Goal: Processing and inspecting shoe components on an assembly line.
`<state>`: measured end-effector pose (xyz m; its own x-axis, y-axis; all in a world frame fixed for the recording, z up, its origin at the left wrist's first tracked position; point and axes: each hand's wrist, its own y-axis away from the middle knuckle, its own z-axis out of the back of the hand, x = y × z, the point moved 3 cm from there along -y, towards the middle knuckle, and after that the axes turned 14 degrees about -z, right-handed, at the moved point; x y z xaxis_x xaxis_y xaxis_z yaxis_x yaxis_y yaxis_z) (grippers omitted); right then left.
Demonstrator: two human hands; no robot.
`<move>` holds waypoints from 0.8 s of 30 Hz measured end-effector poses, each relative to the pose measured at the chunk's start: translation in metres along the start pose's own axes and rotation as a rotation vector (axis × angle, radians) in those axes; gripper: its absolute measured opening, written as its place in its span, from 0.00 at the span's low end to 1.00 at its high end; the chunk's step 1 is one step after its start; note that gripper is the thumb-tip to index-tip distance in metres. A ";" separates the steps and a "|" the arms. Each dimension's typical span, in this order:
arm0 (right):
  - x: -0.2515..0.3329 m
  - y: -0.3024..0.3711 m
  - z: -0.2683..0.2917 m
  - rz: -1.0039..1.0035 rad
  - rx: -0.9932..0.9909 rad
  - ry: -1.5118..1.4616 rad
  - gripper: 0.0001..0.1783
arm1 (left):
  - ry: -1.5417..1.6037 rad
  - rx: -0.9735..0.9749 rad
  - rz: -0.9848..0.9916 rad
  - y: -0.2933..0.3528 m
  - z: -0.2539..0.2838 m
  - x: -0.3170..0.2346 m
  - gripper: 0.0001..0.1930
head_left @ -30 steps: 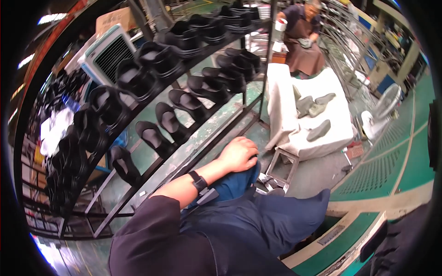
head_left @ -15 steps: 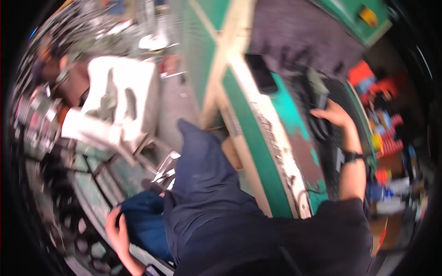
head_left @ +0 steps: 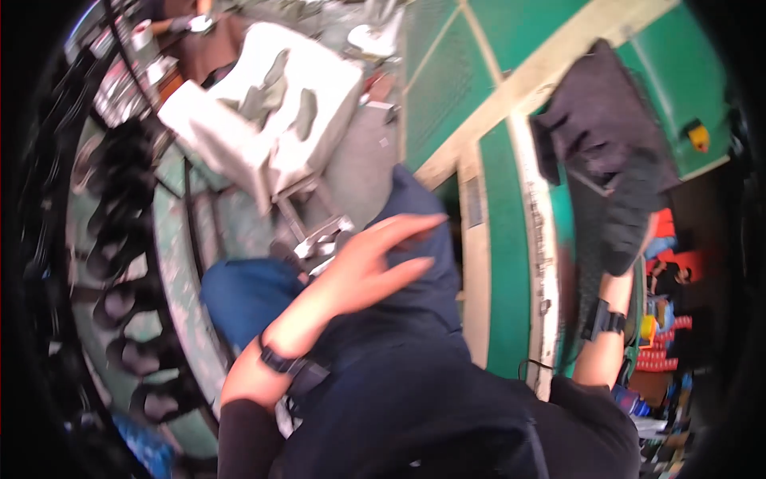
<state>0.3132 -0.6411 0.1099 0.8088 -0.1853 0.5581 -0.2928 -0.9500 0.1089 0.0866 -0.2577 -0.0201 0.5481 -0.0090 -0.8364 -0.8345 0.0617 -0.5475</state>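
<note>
My left hand (head_left: 375,263) hovers above my dark trousers with its fingers spread and nothing in them. Along the right side, my right hand (head_left: 616,286) holds a dark grey, elongated piece that looks like a shoe upper (head_left: 634,211). This piece hides most of that hand's fingers. Just beyond it, a dark, crumpled cloth (head_left: 594,120) lies on the green bench (head_left: 507,263), which has a worn, pale edge. The shoe upper overlaps the near part of the cloth.
A white, padded stand (head_left: 311,72) with several grey-green pieces on it is at the upper left. Dark shoes (head_left: 132,307) line a rack at far left. A yellow object (head_left: 698,136) lies on the green surface at upper right. Someone's arm (head_left: 203,6) shows at the top left.
My left hand has come from the lower left to over my lap. The right hand, open over dark things before, now holds the shoe upper. The view has turned.
</note>
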 end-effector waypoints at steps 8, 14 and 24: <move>-0.093 -0.149 -0.020 0.380 -0.155 0.265 0.31 | 1.028 -0.141 0.220 0.004 -0.056 0.012 0.55; -0.242 -0.299 0.147 -0.260 -0.687 0.033 0.11 | 1.286 -0.793 0.613 0.120 -0.034 0.067 0.38; -0.322 -0.329 0.142 -0.454 -0.576 -0.069 0.11 | 0.924 -0.857 0.579 0.196 -0.009 0.062 0.40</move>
<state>0.2212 -0.3048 -0.2228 0.9387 0.1618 0.3045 -0.1274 -0.6577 0.7424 -0.0436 -0.2554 -0.1790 0.1607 -0.8642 -0.4768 -0.8863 -0.3389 0.3156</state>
